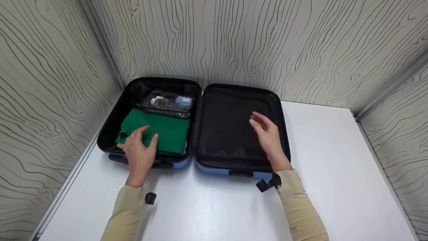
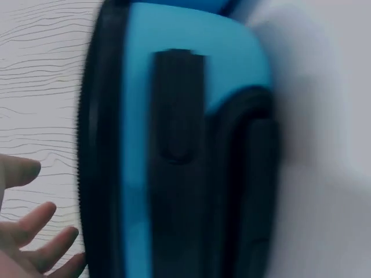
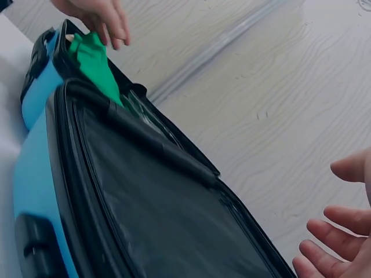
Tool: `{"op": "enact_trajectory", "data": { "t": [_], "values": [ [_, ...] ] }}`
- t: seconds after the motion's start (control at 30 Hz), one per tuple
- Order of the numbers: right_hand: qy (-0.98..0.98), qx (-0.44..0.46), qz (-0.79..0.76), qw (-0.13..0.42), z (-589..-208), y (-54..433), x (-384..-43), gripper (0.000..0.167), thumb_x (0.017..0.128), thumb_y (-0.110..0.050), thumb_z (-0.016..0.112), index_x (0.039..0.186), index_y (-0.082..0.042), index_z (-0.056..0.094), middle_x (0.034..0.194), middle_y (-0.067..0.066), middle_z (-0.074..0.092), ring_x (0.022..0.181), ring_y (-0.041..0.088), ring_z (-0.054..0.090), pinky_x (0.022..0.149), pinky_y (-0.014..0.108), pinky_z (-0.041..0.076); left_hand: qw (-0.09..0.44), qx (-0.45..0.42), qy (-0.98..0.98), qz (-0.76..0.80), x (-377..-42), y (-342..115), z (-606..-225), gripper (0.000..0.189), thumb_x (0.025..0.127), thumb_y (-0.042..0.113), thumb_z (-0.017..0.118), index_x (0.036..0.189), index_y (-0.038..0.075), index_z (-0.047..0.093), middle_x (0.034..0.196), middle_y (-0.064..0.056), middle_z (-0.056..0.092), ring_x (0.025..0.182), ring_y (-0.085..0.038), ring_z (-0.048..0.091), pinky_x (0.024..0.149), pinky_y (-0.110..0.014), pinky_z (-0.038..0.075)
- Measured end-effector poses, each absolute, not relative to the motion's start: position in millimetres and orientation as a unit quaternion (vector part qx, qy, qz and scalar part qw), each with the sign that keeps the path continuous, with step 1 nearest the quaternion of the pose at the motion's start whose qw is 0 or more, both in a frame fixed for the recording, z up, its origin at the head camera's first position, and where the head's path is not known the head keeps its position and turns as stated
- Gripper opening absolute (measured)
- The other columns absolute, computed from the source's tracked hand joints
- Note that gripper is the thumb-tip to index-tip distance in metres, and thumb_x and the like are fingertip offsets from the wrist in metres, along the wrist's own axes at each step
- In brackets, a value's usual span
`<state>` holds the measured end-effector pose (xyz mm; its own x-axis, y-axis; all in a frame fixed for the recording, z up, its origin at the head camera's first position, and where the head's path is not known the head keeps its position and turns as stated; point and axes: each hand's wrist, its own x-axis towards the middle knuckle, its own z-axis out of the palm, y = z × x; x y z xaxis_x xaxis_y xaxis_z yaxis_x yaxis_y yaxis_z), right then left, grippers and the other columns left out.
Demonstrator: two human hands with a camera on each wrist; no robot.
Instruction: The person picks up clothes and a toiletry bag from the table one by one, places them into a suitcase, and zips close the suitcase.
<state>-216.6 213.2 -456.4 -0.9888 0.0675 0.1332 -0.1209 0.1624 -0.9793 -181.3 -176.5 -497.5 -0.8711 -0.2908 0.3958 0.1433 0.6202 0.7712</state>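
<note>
From the head view, a blue suitcase point(image 1: 214, 169) lies open flat on the white bench point(image 1: 334, 174), near the wall. Its left half holds a folded green cloth point(image 1: 167, 132) with a clear pouch point(image 1: 169, 102) of small bottles behind it; the right half shows only black lining point(image 1: 227, 130). The left hand point(image 1: 140, 152) rests on the near edge of the cloth, fingers spread and fairly straight, gripping nothing. The right hand point(image 1: 267, 134) hovers over the lining, fingers relaxed and loosely parted, holding nothing. The step in hand looks like settling the packed things before the case is shut.

The left wrist view is blurred: the blue shell point(image 2: 174, 116) with its dark handle point(image 2: 177, 104) fills the frame, and the fingers point(image 2: 43, 229) at the lower left stand apart and straight.

The right wrist view looks along the lining point(image 3: 162, 202) towards the cloth point(image 3: 95, 61), with the left hand's fingers point(image 3: 107, 20) on top of it. The right hand's fingers point(image 3: 336, 240) at the lower right are open and clear of the case.

The next move likely calls for taking hold of the right half's rim and swinging it over the left, with the cloth kept flat inside the edge so nothing catches in the zip.
</note>
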Motion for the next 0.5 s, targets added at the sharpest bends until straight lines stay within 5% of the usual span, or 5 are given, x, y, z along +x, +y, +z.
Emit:
{"op": "enact_trajectory", "data": {
  "t": [0.23,0.5],
  "values": [
    [-0.786,-0.008,0.612,0.083,-464,231,-207,0.045,0.105,-0.023,0.062,0.144,-0.001,0.055,0.140,0.014,0.058,0.125,0.020,0.055,0.104,0.033,0.042,0.307,0.122,-0.864,-0.380,-171,-181,-527,0.070,0.088,0.028,0.082,0.142,-0.004,0.052,0.149,-0.026,0.039,0.145,-0.043,0.022,0.118,-0.058,0.009],
    [-0.817,-0.043,0.567,0.094,-467,251,-198,0.047,0.104,-0.027,0.062,0.143,0.000,0.056,0.141,0.014,0.058,0.127,0.023,0.053,0.106,0.037,0.039,0.278,0.218,-0.840,-0.412,-169,-188,-536,0.118,0.090,0.049,0.075,0.158,-0.009,-0.002,0.164,-0.024,-0.017,0.150,-0.032,-0.021,0.121,-0.045,-0.002]
  ]
}}
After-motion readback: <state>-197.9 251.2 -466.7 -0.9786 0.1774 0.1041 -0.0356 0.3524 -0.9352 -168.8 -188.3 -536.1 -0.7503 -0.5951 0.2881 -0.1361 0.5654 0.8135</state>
